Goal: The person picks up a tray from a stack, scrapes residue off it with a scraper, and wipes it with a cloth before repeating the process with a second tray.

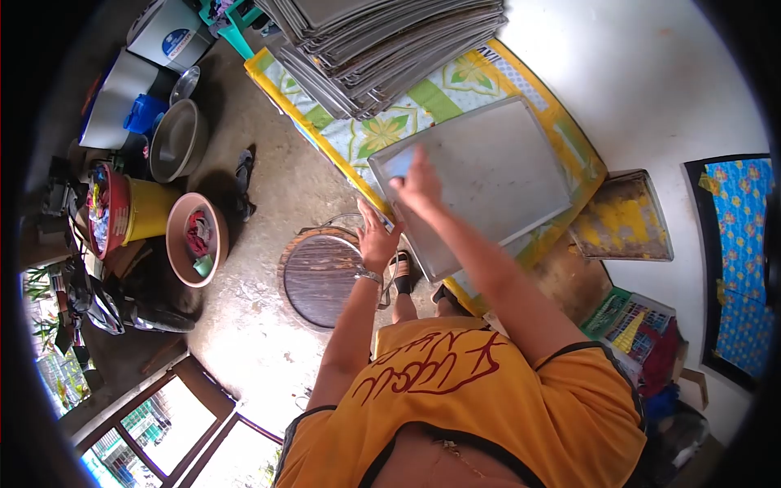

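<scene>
A large grey metal baking tray [496, 175] lies at an angle on a table with a patterned yellow, green and white cover [382, 134]. My right hand [419, 185] is over the tray's left part, blurred by motion. A pale bluish patch [399, 165] shows between its thumb and fingers; what it is I cannot make out. My left hand [379, 238] is at the tray's left edge, fingers stretched out and pointing up along the rim. A bracelet [368, 275] circles the left wrist.
A tall stack of metal trays [390, 49] stands at the table's far end. A round dark-topped stool [319, 279] is left of my legs. Basins, including a pink one [197, 240], and a yellow bucket [150, 210] line the left. A stained tray [625, 218] leans against the right wall.
</scene>
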Demonstrator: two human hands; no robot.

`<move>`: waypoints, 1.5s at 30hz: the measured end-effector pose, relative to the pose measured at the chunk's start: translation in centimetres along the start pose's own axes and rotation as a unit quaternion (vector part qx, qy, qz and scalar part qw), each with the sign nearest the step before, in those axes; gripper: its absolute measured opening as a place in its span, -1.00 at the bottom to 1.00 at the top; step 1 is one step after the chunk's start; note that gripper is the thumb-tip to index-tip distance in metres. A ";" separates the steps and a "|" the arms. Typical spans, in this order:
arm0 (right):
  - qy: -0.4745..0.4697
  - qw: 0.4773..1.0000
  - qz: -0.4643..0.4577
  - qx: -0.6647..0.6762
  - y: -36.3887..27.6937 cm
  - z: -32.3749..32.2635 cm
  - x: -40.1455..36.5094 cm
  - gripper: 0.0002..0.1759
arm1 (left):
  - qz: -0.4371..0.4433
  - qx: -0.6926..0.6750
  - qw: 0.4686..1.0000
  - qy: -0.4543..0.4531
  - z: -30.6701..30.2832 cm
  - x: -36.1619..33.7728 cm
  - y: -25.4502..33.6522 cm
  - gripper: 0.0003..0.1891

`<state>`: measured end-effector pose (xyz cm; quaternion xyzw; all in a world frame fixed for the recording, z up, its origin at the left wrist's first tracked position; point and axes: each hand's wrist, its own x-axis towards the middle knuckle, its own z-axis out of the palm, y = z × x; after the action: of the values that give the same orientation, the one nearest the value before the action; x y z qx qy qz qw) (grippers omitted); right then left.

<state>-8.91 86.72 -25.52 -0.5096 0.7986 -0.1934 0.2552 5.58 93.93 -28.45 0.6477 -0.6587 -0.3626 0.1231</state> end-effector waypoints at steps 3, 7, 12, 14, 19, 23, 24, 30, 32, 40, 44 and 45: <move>0.147 0.987 0.063 0.021 4.1 -2.6 2.8 0.07 | 0.066 -0.069 0.995 -0.027 4.8 -0.7 -4.7 0.20; 0.078 0.996 0.008 -0.051 1.1 1.9 -1.3 0.09 | 0.078 -0.183 0.969 -0.148 5.1 -3.1 -3.0 0.18; 0.113 0.994 0.001 0.004 3.1 0.1 -1.4 0.09 | 0.040 -0.132 0.976 -0.170 3.8 -3.2 -2.0 0.13; 0.141 0.982 0.101 0.073 5.3 -2.9 -0.3 0.09 | 0.072 -0.116 0.983 -0.122 4.3 -3.4 -2.3 0.14; 0.093 0.992 -0.070 -0.053 1.2 1.7 -5.8 0.02 | 0.020 -0.114 0.977 -0.179 3.8 -3.2 -2.0 0.25; 0.148 0.986 0.062 0.049 5.3 -3.2 -2.2 0.02 | 0.078 -0.109 0.981 -0.137 4.4 -3.2 -2.9 0.18; 0.132 0.988 0.062 0.052 5.0 -3.0 -2.5 0.03 | 0.058 -0.105 0.981 -0.155 4.0 -3.1 -2.7 0.18; -0.047 0.996 0.016 0.077 0.2 1.5 -7.7 0.12 | 0.144 -0.155 0.962 -0.173 4.4 -2.2 -3.9 0.06; 0.057 0.992 0.006 0.110 1.7 -0.2 -6.5 0.14 | 0.058 -0.133 0.976 -0.160 4.5 -3.2 -3.5 0.10; 0.293 0.944 0.150 -0.024 21.3 -14.8 -2.5 0.18 | -0.015 -0.189 0.970 -0.151 5.9 -5.3 -1.2 0.08; 0.243 0.907 0.342 -0.042 24.1 -20.6 -3.9 0.15 | 0.013 -0.196 0.966 -0.166 5.0 -4.2 -1.7 0.06; 0.234 0.894 0.377 -0.068 24.9 -20.9 -3.7 0.15 | -0.008 -0.201 0.962 -0.184 3.1 -4.3 0.1 0.06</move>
<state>-38.05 101.19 -22.25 -0.1268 0.9785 -0.1417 0.0796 4.10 98.94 -29.32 0.5370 -0.5785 -0.6011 0.1246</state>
